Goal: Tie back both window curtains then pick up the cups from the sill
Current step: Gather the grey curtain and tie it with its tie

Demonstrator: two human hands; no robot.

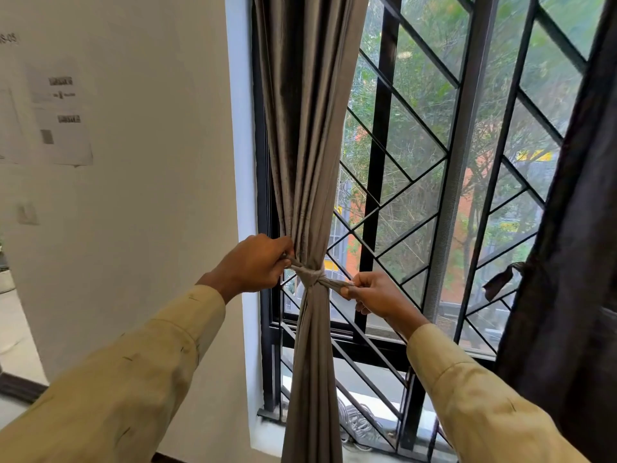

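Observation:
The left curtain [305, 145], grey-brown, hangs gathered into a narrow bunch at the window's left side. A matching fabric tie-back [310, 277] is wrapped around it with a knot at its middle. My left hand [255, 267] is closed on the tie's left end, just left of the curtain. My right hand [374, 294] is closed on the tie's right end, lower and to the right. Both ends are stretched taut away from the knot. The right curtain [574, 245], dark, hangs at the frame's right edge with a loose strip [500, 280] dangling beside it. No cups are in view.
A black diamond-pattern window grille [410, 182] stands behind the curtains, with trees and buildings outside. The white sill [267, 439] shows at the bottom, with a coil of cable [359, 426] on it behind the grille. A white wall [133, 195] with taped papers [56, 111] is at left.

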